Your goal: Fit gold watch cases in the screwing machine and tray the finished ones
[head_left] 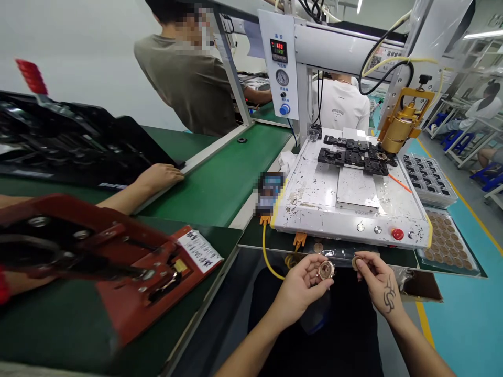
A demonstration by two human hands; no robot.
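My left hand [304,283] pinches a round rose-gold watch case [326,270] between thumb and fingers, its open ring face turned up towards me. To its right, my right hand [377,280] grips a small round brown disc [356,263] by its edge, thumb against fingers. The two parts are apart, both held over my lap just before the bench's front edge. Another brown disc [318,247] lies on the bench edge beyond my left hand.
A white bench machine [314,199] with black fixtures [353,155] and a gold-coloured head [398,128] stands ahead. Right of it are a tray of black parts [427,178] and a sheet of brown discs [448,241]. A red press [149,272] and a co-worker's hand [161,178] are left.
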